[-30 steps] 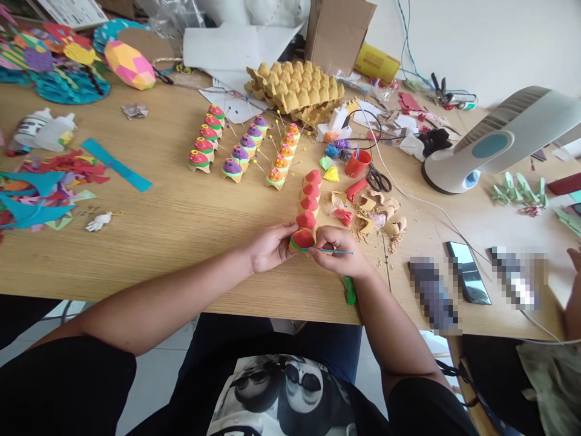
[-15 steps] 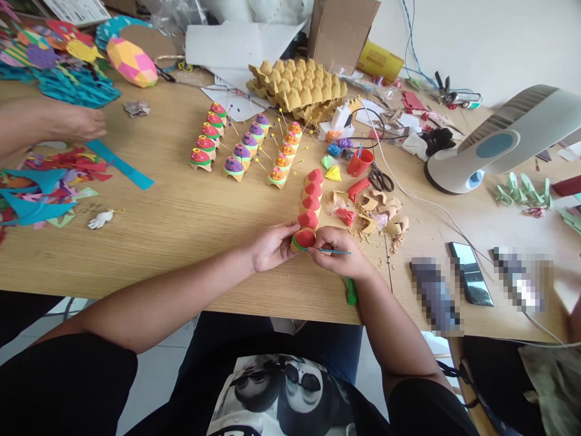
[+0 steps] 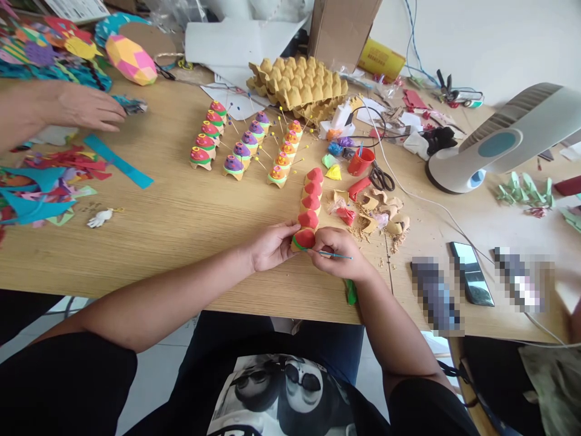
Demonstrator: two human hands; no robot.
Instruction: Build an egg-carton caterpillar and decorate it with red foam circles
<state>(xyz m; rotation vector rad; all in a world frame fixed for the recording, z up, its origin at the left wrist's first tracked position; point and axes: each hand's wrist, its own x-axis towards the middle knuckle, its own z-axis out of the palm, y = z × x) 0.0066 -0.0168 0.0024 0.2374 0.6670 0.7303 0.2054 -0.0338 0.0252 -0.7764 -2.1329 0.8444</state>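
A strip of egg-carton cups topped with red clay [image 3: 310, 202] stands near the table's front. Its nearest cup has a green band along the lower edge. My left hand [image 3: 273, 246] grips that near end from the left, thumb on the side. Pinched in my right hand [image 3: 336, 249] is a thin blue tool [image 3: 338, 255], whose tip is at the green band on the cup's right front. Beyond stand three decorated strips: red [image 3: 209, 134], purple [image 3: 246, 145] and orange [image 3: 285, 152], with ball-headed pins sticking out. A bit of green clay [image 3: 351, 292] lies beside my right wrist.
Carton scraps [image 3: 374, 212], scissors [image 3: 382, 178] and a red cup [image 3: 361, 161] are to the right, before a white fan [image 3: 485, 145]. Phones [image 3: 472, 274] lie at the right front. Egg trays [image 3: 302, 83] stand behind. At left, another person's hand [image 3: 86, 104] hovers near paper scraps [image 3: 68, 163].
My right hand and the tool's tip have shifted very slightly downward along the cup's edge. The other person's hand at left has moved right and opened out.
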